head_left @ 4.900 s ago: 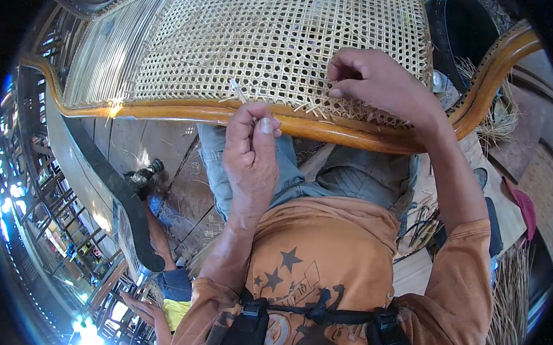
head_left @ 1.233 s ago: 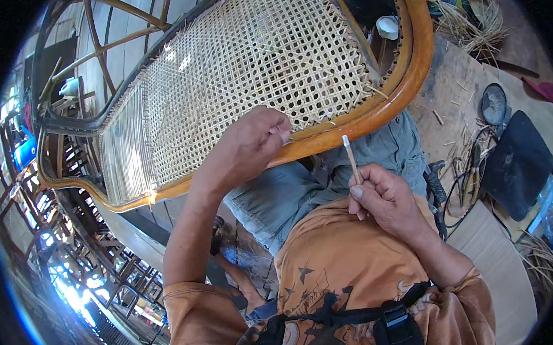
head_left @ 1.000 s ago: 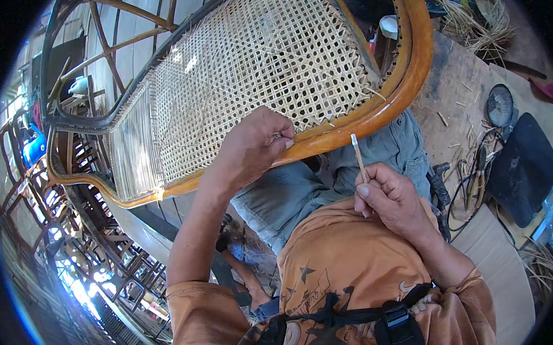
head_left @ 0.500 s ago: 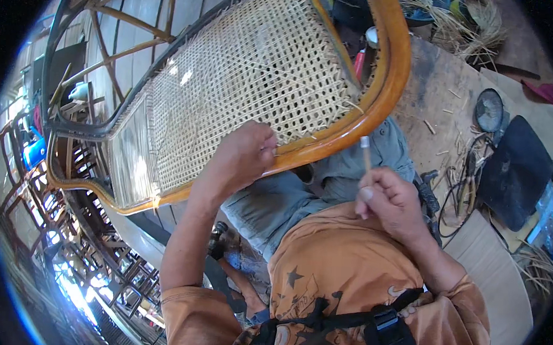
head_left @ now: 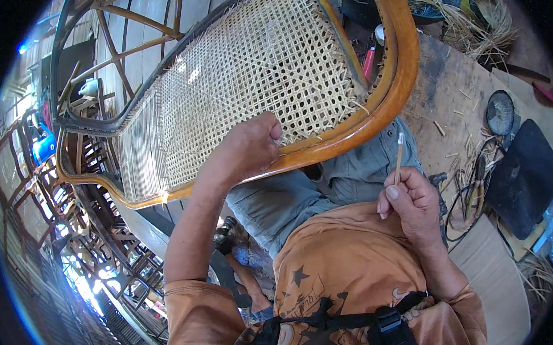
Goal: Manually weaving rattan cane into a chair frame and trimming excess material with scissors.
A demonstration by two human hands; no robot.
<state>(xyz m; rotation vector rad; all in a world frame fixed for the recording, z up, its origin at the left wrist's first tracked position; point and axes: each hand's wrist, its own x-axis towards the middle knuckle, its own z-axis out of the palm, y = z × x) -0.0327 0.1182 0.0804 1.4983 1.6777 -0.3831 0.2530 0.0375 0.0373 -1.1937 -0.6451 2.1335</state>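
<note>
A woven cane panel (head_left: 256, 67) fills an orange-brown varnished wooden frame (head_left: 352, 136) that lies across my lap. My left hand (head_left: 250, 143) is closed at the panel's near edge, touching the cane beside the frame rail. Whatever its curled fingers hold is hidden. To the right of the frame, above my lap, my right hand (head_left: 414, 203) pinches a thin wooden stick (head_left: 399, 156) between thumb and fingers. The stick points upward, and its tip is whitish. A short cane end sticks up at the panel's right corner.
On the board (head_left: 437, 87) at right lie cane scraps, a round dark dish (head_left: 500, 112), pliers (head_left: 477, 187) and a black flat sheet (head_left: 520, 177). A red-handled tool (head_left: 368, 62) shows beyond the frame. Cane strands (head_left: 483, 33) are heaped at the far right.
My right hand has moved a little to the right with the stick, which now stands more upright. My left hand stays at the cane edge, its fingers curled tighter.
</note>
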